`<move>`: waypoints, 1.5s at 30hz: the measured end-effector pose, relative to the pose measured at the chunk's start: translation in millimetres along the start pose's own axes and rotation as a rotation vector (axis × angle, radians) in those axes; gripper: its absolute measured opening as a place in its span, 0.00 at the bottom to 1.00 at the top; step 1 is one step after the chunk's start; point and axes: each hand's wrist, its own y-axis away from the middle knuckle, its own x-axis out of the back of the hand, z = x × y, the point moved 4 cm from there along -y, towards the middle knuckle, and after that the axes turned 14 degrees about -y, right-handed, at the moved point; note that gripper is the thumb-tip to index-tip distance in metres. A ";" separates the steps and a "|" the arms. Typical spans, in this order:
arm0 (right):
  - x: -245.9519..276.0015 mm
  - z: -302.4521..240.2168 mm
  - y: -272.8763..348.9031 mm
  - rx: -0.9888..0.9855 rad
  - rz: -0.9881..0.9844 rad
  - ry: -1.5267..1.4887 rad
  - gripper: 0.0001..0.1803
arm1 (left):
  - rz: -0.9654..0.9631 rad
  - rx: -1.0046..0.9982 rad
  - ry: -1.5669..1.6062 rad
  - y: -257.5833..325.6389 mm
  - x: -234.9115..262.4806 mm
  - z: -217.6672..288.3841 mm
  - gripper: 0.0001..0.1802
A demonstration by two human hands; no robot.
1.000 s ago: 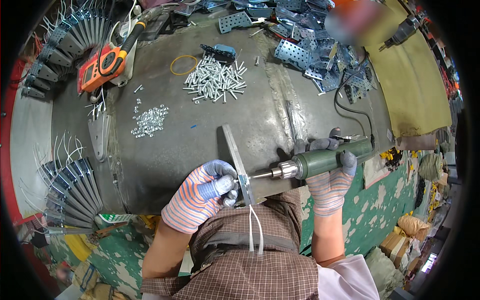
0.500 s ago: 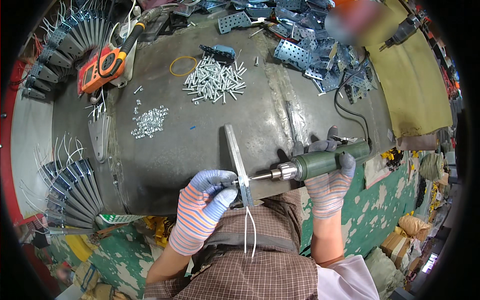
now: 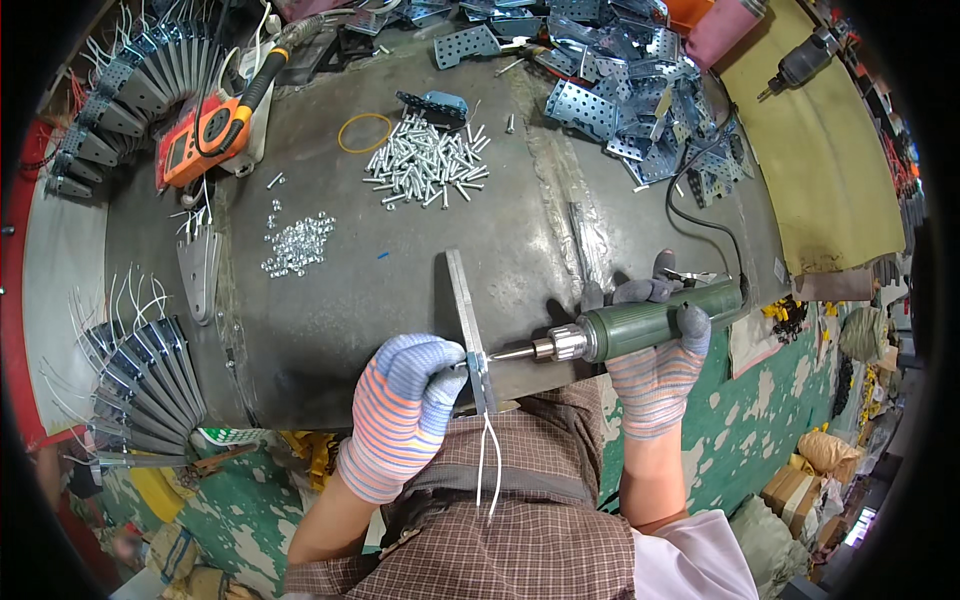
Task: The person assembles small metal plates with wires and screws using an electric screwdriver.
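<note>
My left hand, in a striped knit glove, pinches the side of a narrow grey metal part near its lower end. Two white wires hang from that end toward my lap. My right hand, gloved with dark-tipped fingers, is wrapped round a green electric screwdriver. Its bit points left, with the tip at or just beside the metal part opposite my left fingers. Whether the tip touches a screw cannot be made out.
Beyond the part lie a pile of screws and a heap of nuts. An orange meter and rows of wired metal parts are at the left. Perforated brackets fill the far right, near another power driver.
My left hand and the metal part have shifted slightly left, and the left fingers have curled more. The screwdriver has moved a little left too. A blurred object at the far right has gone.
</note>
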 end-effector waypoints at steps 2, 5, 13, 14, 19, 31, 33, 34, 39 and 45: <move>0.2 0.4 -0.2 -0.005 -0.003 0.005 0.30 | 0.023 0.094 0.103 8.5 -2.3 -3.2 0.13; 0.9 0.4 -0.5 -0.011 -0.001 0.007 0.31 | 0.067 0.204 0.208 11.6 -3.8 -4.4 0.12; -0.1 1.3 -1.2 -0.005 0.008 0.000 0.31 | 0.057 0.148 0.147 9.4 -2.2 -10.0 0.09; -0.5 1.9 -0.8 -0.003 0.007 -0.001 0.29 | 0.050 0.149 0.152 10.1 -2.3 -11.4 0.09; 1.5 0.7 -1.6 0.008 -0.013 0.013 0.26 | 0.027 0.137 0.174 9.5 -3.4 -12.7 0.08; -2.0 3.0 -1.8 0.016 -0.058 -0.009 0.26 | 0.075 0.409 0.349 20.8 -6.1 -7.0 0.07; -2.9 4.4 -0.7 0.017 -0.045 -0.006 0.26 | 0.099 0.349 0.286 16.8 -5.2 -4.0 0.06; -3.4 4.8 -0.5 0.016 -0.045 -0.005 0.26 | 0.123 0.289 0.223 14.0 -4.7 -1.0 0.06; -5.3 4.6 2.3 0.033 -0.085 0.017 0.27 | 0.160 0.282 0.151 16.7 -10.0 4.0 0.04; -5.9 2.5 0.7 0.037 -0.135 0.038 0.29 | 0.184 0.289 0.120 17.1 -16.3 3.2 0.05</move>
